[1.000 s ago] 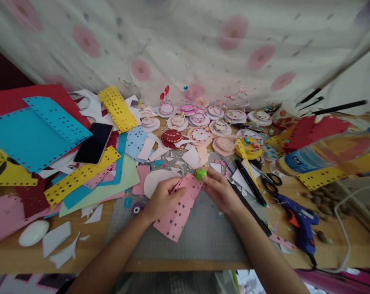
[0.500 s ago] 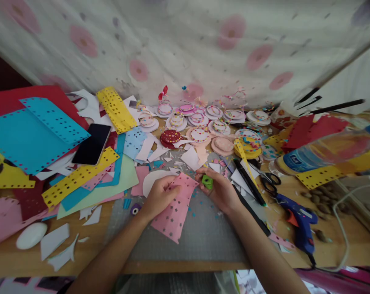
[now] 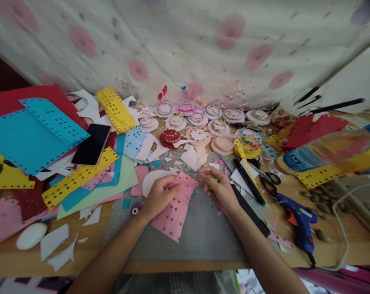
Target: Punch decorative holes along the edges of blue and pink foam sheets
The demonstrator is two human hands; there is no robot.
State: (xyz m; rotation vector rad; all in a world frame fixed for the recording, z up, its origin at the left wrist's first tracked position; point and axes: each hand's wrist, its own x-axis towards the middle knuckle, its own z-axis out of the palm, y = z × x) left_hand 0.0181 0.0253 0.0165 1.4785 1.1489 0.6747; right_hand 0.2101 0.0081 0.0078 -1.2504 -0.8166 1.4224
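Observation:
My left hand [image 3: 162,195] pinches a pink sheet of paper [image 3: 173,217] near its top edge; flower-shaped holes run across the sheet. Just right of the paper, my right hand [image 3: 220,190] is closed around a small green craft punch [image 3: 214,184]. Only a bit of the punch shows between the fingers, and a small gap separates it from the sheet. Both hands are above a grey cutting mat [image 3: 203,241] with blue paper bits on it. A purple punch [image 3: 135,210] lies on the mat by my left wrist. Behind the left hand is a white paper disc [image 3: 152,181].
Layered paper discs with beads [image 3: 199,134] fill the back. Coloured punched sheets [image 3: 34,134] and a phone [image 3: 91,143] lie left. On the right are scissors [image 3: 269,181], a black marker [image 3: 249,183], a blue glue gun [image 3: 301,222] with a cable, and a bottle [image 3: 319,153].
My right hand has turned over, its back now facing up, so the green punch is mostly covered by the fingers. The left hand and pink paper have barely moved.

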